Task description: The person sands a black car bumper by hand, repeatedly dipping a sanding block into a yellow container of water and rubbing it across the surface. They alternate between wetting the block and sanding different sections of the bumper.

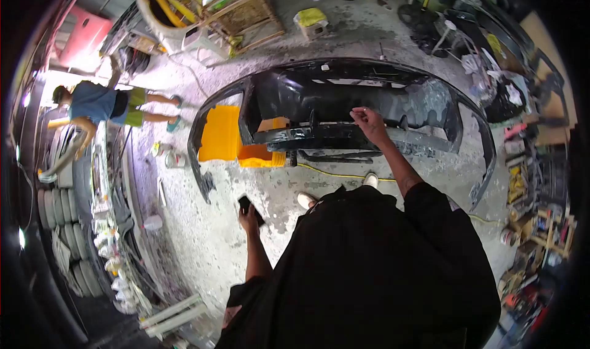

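Note:
A black car bumper (350,94) lies across the floor in front of me, its curved ends reaching out to both sides. Grey smoothed patches (424,100) show on its right part. My right hand (370,125) is over the bumper's near strip, fingers curled in with the fingertips close together; whatever they may pinch is too small to make out. Low on my left, my left hand (248,219) is closed around a dark, flat, rectangular block (244,203), away from the bumper. Yellow plastic crates (220,134) sit under the bumper's left part.
A yellow cord (326,172) runs along the floor by my shoes (305,200). Another person (104,103) stands at the left near stacked parts. Small tubs (174,160) stand beyond the bumper's left end. A stool with a yellow cloth (311,20) is at the back; clutter lines the right side.

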{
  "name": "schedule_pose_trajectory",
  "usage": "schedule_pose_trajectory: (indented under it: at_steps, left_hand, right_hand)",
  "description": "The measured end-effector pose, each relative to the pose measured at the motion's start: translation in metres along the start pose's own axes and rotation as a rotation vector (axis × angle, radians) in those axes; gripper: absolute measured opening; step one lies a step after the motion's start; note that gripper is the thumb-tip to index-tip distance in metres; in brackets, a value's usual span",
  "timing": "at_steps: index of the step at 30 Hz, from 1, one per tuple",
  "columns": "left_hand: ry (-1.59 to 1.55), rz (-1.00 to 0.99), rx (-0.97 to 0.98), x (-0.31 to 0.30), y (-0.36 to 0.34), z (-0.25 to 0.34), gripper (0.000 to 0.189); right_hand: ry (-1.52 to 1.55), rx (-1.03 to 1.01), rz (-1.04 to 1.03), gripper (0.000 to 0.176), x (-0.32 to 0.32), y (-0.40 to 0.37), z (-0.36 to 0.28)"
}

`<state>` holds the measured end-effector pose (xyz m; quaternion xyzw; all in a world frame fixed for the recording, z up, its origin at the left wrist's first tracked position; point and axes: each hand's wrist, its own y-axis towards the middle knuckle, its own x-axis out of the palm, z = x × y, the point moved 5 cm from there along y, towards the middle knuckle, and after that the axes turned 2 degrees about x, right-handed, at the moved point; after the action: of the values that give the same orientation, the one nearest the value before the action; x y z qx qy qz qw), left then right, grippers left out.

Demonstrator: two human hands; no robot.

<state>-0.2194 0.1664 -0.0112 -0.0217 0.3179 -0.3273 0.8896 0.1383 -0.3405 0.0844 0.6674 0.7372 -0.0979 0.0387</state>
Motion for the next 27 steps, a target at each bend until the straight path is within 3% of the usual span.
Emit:
schedule_pose_trajectory:
  at_steps: [2, 4, 5, 7, 9, 11, 12, 14, 19, 21, 24, 27]
  left_hand:
    - [-0.111, -0.02, -0.079, -0.032, -0.006, -0.057, 0.054]
    - [0.173, 0.014, -0.148, -0.071, -0.022, -0.083, 0.052]
    - [-0.057, -0.067, -0.156, -0.085, -0.013, -0.135, 0.058]
    - [0.399, -0.028, -0.133, -0.121, -0.018, -0.151, 0.059]
    - [0.562, -0.121, -0.096, -0.147, -0.023, -0.154, 0.06]
    - [0.423, -0.092, -0.246, -0.166, -0.02, -0.163, 0.057]
    - [0.262, -0.046, -0.256, -0.171, -0.014, -0.16, 0.058]
    - [0.262, 0.016, -0.18, -0.182, -0.012, -0.14, 0.056]
    - [0.084, 0.146, -0.17, -0.169, -0.007, -0.116, 0.057]
    - [0.011, 0.09, -0.157, -0.154, -0.012, -0.112, 0.061]
    - [0.105, 0.106, -0.153, -0.144, -0.028, -0.112, 0.064]
    - [0.12, 0.106, -0.16, -0.144, -0.049, -0.12, 0.065]
  right_hand:
    - [-0.04, -0.026, 0.076, 0.034, 0.016, 0.006, 0.005]
    - [-0.185, -0.101, 0.152, 0.034, 0.028, 0.015, 0.001]
    - [-0.196, -0.108, 0.169, 0.034, 0.034, 0.02, -0.009]
    - [-0.265, -0.156, 0.247, 0.034, 0.043, 0.033, -0.03]
    - [-0.282, -0.167, 0.277, 0.035, 0.05, 0.059, -0.035]
    - [-0.303, -0.185, 0.274, 0.035, 0.051, 0.086, -0.037]
    - [-0.345, -0.211, 0.274, 0.036, 0.054, 0.102, -0.042]
    - [-0.392, -0.221, 0.267, 0.038, 0.065, 0.136, -0.045]
    - [-0.627, -0.175, 0.249, 0.036, 0.086, 0.198, -0.03]
    - [-0.745, -0.096, 0.182, 0.038, 0.097, 0.217, -0.004]
    - [-0.909, -0.137, 0.102, 0.039, 0.11, 0.249, 0.042]
    - [-0.986, -0.069, 0.028, 0.036, 0.111, 0.226, -0.005]
